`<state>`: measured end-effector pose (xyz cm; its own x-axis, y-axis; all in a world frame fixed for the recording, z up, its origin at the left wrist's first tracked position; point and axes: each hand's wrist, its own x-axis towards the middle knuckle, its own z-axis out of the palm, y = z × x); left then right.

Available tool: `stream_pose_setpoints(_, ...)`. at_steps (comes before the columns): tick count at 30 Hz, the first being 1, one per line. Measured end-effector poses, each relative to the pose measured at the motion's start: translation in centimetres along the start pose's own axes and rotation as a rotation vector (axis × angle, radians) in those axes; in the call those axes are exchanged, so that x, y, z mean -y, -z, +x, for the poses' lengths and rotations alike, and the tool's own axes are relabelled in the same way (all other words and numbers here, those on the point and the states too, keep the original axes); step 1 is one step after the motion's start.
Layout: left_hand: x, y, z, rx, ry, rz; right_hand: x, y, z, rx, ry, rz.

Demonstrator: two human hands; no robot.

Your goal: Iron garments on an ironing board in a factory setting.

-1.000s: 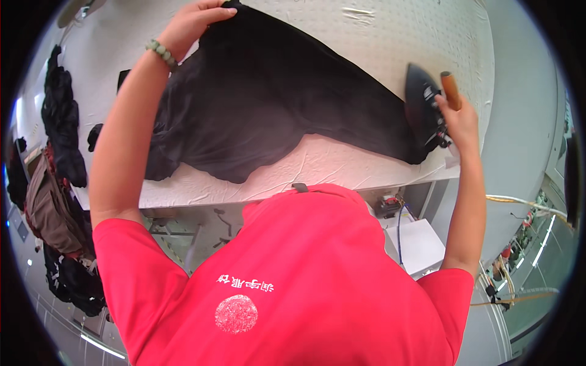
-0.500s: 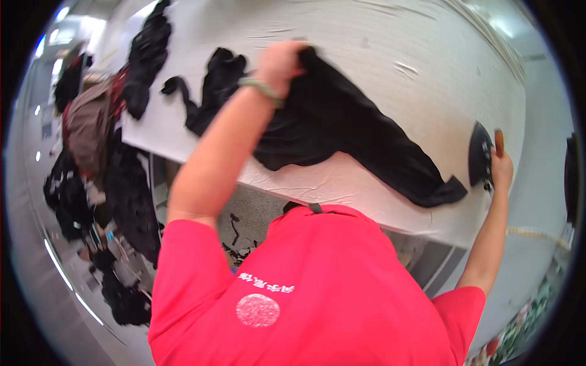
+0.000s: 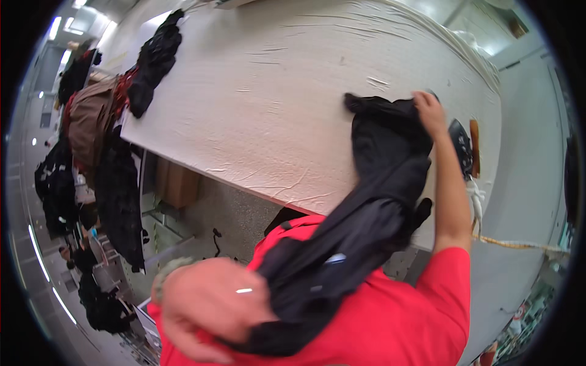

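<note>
A black garment (image 3: 390, 152) stretches from the right side of the white-covered table down across my red shirt. My left hand (image 3: 213, 299), large and a little blurred near my chest, is closed on its near end; the fingertips are partly hidden. Over the table, my right hand (image 3: 431, 113) pinches the garment's far edge at its right corner. Just right of my right forearm rests an iron (image 3: 461, 146) with a brown handle (image 3: 475, 148), untouched by either hand.
The padded table (image 3: 244, 116) has a wrinkled white cover. Another black garment (image 3: 155, 61) lies at its far left corner. More dark clothes (image 3: 116, 201) and a brown one (image 3: 91, 116) hang at the left. A cord (image 3: 519, 243) runs rightward from near the iron. A cardboard box (image 3: 177, 183) stands below the table.
My right hand has let go of the iron and taken hold of the garment. My left hand has drawn the other end toward my chest, lifting much of the garment off the table.
</note>
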<state>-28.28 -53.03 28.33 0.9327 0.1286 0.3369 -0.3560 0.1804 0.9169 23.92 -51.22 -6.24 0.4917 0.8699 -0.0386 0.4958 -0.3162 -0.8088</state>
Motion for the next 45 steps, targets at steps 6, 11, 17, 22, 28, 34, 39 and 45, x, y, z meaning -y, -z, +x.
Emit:
stream_pose_setpoints(6,-4.1,3.5,-8.5,-0.076,0.005,0.097,6.1,-6.2,-6.2,-0.011,0.157,-0.406)
stream_pose_setpoints(11,-0.2,8.1,-8.7,-0.692,0.556,0.425,5.1,-5.7,-7.5,0.024,0.043,-0.584)
stream_pose_setpoints(17,-7.9,39.0,-7.6,-0.463,0.509,2.111,1.7,9.8,-3.7,-0.891,-0.256,-0.038)
stream_pose_setpoints(22,-16.5,43.0,-7.4,-0.706,-0.021,1.925,11.0,14.8,-11.8,-0.930,-0.068,1.002)
stream_pose_setpoints(28,-9.0,46.1,-16.9,-0.336,0.514,1.973,13.8,6.3,-20.7,-0.934,-0.335,0.886)
stream_pose_setpoints(34,8.6,39.4,-24.8,-0.039,0.356,1.752,3.8,-1.1,-27.7,-0.368,-0.887,0.347)
stream_pose_setpoints(39,17.8,23.4,-23.3,-0.396,0.390,1.493,-0.4,-2.2,-31.2,-0.354,-0.791,0.183)
stream_pose_setpoints(45,21.6,22.0,-24.5,-0.785,0.425,1.471,0.4,0.3,-30.3,-0.539,-0.767,0.258)
